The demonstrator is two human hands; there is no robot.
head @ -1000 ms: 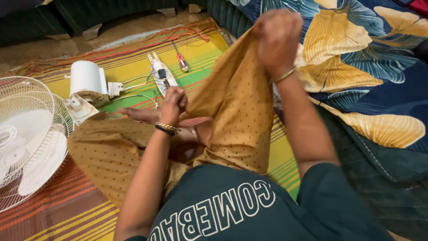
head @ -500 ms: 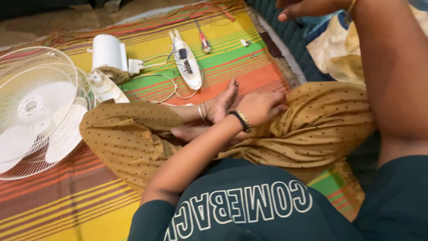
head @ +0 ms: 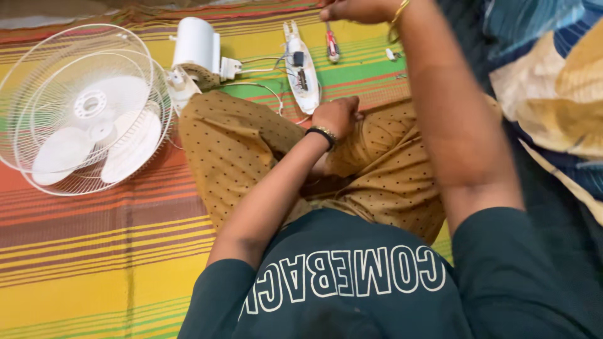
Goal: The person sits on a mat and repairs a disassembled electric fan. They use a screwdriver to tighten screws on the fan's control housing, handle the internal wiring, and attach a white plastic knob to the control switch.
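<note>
Near the mat's top edge, your right hand (head: 358,9) hovers by the red-handled screwdriver (head: 331,46), grip unclear; your left hand (head: 336,115), loosely curled and empty, rests on your knee; opened fan casing (head: 300,74) lies between; fan cage (head: 85,108) crowds left.

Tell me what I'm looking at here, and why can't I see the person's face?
The camera sits on the person's head and looks down, so you see only their arms, lap and dark green shirt. They sit cross-legged on a striped mat in mustard dotted trousers. The left hand is curled into a loose fist resting on their knee, and I cannot tell whether it holds anything. The right hand reaches forward to the top edge of the picture, close to a small red-handled screwdriver. On the mat lies a white table fan on its side, with its opened white base panel and loose wires beside it.
</note>
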